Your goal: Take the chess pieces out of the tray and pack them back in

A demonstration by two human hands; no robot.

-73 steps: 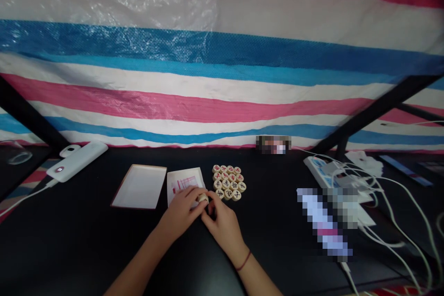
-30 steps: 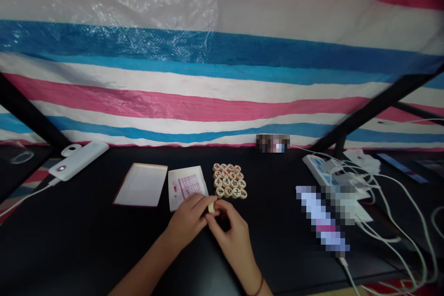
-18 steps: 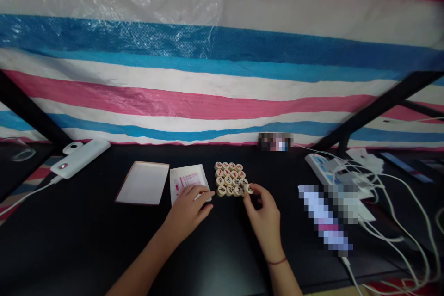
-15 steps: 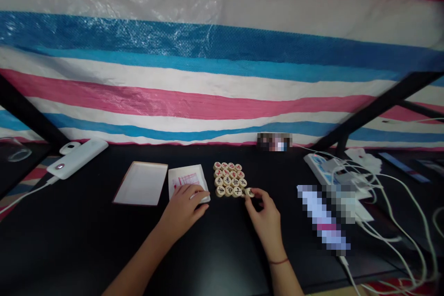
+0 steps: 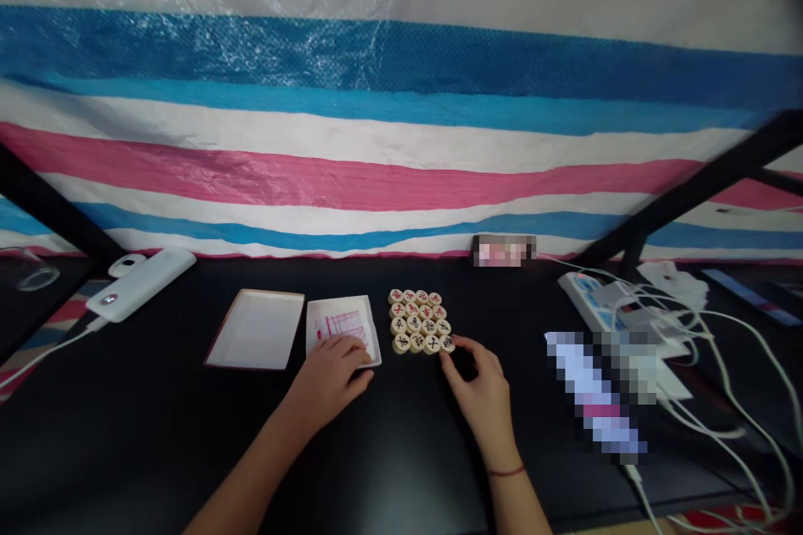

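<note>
Round xiangqi pieces [image 5: 414, 323] stand in a tight square block of rows, red characters at the back and black ones in front. At its front right corner, my right hand [image 5: 482, 384] has thumb and index finger around the sides of one black-lettered piece [image 5: 447, 343]. My left hand [image 5: 329, 372] lies over the front edge of a small white box [image 5: 360, 307]. Its fingers reach into the box and the thumb stays outside, apart from them. A folded sheet with red lines [image 5: 339, 324] lies in the box; the hand hides part of the inside.
A shallow box lid [image 5: 257, 330] lies left of the box. Further left is a white power bank [image 5: 141, 284] with a cable. On the right are a blurred phone [image 5: 593, 393], a power strip [image 5: 586, 301] and tangled white cables. Striped sheeting [image 5: 351, 175] hangs behind the black table.
The piece in my right hand has moved left against the front row's right end. My left fingers have dipped a little lower into the box. The view has shifted slightly.
</note>
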